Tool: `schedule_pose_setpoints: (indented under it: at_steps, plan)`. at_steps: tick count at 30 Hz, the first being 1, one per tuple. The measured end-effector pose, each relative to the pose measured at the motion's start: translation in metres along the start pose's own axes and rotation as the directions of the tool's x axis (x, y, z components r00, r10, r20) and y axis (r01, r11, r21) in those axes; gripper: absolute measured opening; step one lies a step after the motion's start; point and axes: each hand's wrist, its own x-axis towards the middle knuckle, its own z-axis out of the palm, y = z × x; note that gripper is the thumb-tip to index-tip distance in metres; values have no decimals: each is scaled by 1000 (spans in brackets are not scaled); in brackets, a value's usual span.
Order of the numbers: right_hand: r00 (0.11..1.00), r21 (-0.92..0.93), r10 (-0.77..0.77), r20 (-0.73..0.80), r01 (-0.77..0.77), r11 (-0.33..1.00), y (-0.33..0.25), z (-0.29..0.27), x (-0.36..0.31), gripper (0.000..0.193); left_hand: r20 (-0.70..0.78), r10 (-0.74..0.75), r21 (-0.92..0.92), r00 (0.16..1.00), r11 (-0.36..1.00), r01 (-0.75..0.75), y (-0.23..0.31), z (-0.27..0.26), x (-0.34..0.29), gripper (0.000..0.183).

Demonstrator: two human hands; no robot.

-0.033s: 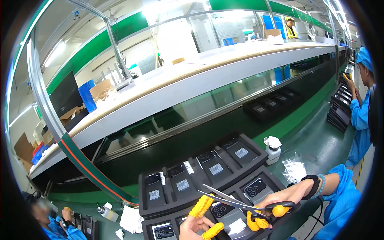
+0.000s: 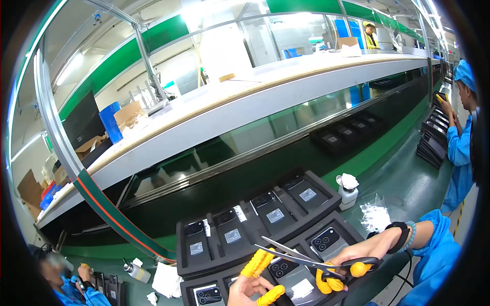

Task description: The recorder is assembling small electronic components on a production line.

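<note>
My right hand (image 2: 370, 250), with yellow finger cots, is wrapped round the dark handles of a pair of scissors (image 2: 298, 256). The blades are parted and point left, over the near black foam tray (image 2: 220, 281). At the tray's front edge my left hand (image 2: 249, 293) has its yellow-capped thumb and forefinger apart, nothing visible between them. That forefinger is close to the blade tips; whether they touch I cannot tell. Phones lie camera side up in the near tray: one (image 2: 326, 239) is near my right hand, another (image 2: 282, 268) partly under the scissors. My left hand hides part of the tray.
Behind is a second foam tray (image 2: 182, 255) of labelled dark phones. A white bottle (image 2: 348, 194) and a clear bag of white bits (image 2: 375, 217) stand right; white wipes (image 2: 167, 280) and another bottle (image 2: 137, 272) left. Co-workers in blue sit at both sides; a conveyor runs beyond.
The scissors have shifted very slightly, their blade tips a touch to the right. Otherwise both hands and the trays look the same.
</note>
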Motion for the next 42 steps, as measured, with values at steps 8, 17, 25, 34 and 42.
schedule_pose_setpoints:
  at_steps: [8,17,25,34,42]
  plan:
    - [992,-178,-75,98,92,980,8,-13,-16,32,227,-158,8,961,987,160,-2,-17,0,71]
    - [948,-547,286,143,-165,821,1,-12,-18,35,363,76,442,929,863,-243,14,-6,4,46]
    - [910,-468,345,231,-207,859,0,-14,-15,32,412,125,470,903,819,-328,15,-2,2,34]
    - [903,-479,355,241,-207,853,5,-14,-13,30,428,215,529,878,728,-436,17,1,2,33]
    - [857,-472,449,254,-295,831,1,-13,-7,31,459,241,519,855,708,-478,15,1,4,33]
